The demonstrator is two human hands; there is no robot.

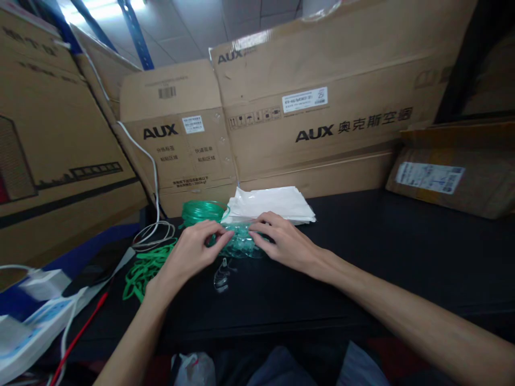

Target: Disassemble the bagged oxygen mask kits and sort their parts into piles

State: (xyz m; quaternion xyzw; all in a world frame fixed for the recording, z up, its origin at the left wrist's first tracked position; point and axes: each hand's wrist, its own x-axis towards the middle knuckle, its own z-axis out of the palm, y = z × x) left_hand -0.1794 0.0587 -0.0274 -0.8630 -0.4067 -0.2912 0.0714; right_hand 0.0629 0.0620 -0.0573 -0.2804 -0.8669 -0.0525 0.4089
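Between my hands on the black table lies a clear plastic pack (pixel 241 244) with small teal-green pieces in it; I cannot tell whether it is a bag or a thin box. My left hand (pixel 197 244) has its thumb and fingers closed on the pack's left upper edge. From the other side, my right hand (pixel 279 241) pinches the right upper edge, fingers bent. A few small clear hooked pieces (pixel 221 276) lie just in front of the pack. Behind it are a coil of green tubing (pixel 203 210) and a stack of white plastic bags (pixel 269 203).
Green elastic cords (pixel 142 273) lie in a heap beside my left forearm. At the far left are a white power strip (pixel 44 321), a red cable (pixel 80 335) and white cables (pixel 155 230). Large cardboard boxes (pixel 322 69) wall the back; a smaller carton (pixel 478 177) stands at right.
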